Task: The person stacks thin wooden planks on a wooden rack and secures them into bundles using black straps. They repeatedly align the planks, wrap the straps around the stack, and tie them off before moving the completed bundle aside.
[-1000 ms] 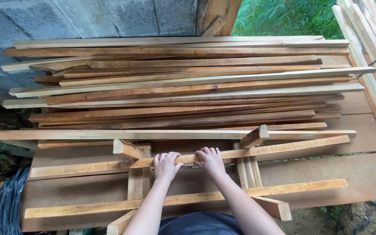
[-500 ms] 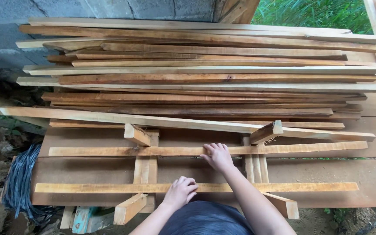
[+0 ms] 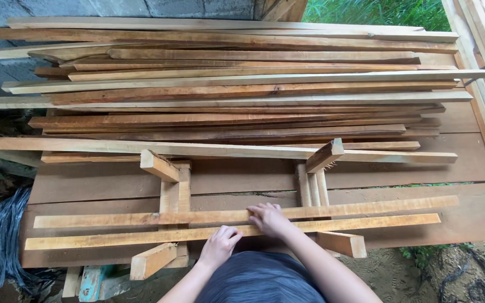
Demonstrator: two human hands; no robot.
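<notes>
Here the left hand [image 3: 220,242] curls its fingers over the near slat [image 3: 141,237], gripping its edge, while the right hand [image 3: 269,217] lies flat with fingers together on the far slat [image 3: 141,217]. Both slats lie side by side across two wooden supports [image 3: 175,191] on the bench [image 3: 467,219].

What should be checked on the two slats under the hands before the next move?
1. Left hand on near slat: ok.
2. Right hand across far slat: ok.
3. Both slats resting on the two cross supports: ok.
4. Slats side by side, roughly parallel: ok.
5. Fingers out of the seam between slats: cannot tell.
6. Stacked slat pile apart from the hands: ok.
</notes>
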